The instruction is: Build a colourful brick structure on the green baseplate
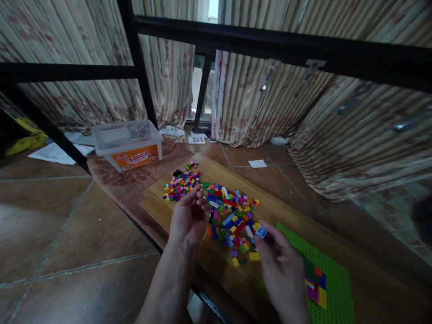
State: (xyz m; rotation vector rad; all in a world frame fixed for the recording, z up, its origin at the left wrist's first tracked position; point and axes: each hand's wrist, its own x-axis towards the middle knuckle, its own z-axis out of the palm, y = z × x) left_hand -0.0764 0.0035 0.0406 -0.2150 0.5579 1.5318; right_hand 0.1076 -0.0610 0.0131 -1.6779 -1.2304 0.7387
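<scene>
Two hands work over the bench (pixel 153 202). The right hand (pixel 278 258) pinches one blue brick (pixel 261 231) between thumb and fingers, above the near edge of the heap; one yellow brick (pixel 257 226) shows right beside it, whether held too I cannot tell. The left hand (pixel 191 216) is half open, palm up, fingers loosely curled, with nothing visible in it. Partly behind the right hand lies one green baseplate (pixel 337 279), bearing a cluster of orange, blue, purple and yellow bricks, partly hidden, so not countable. Two heaps lie on the bench: larger bricks (pixel 239 227) between the hands, smaller bricks (pixel 180 186) beyond the left; both too many to count. Farther off stands one clear plastic box (pixel 135 150) on a brown cloth (pixel 118 184).
</scene>
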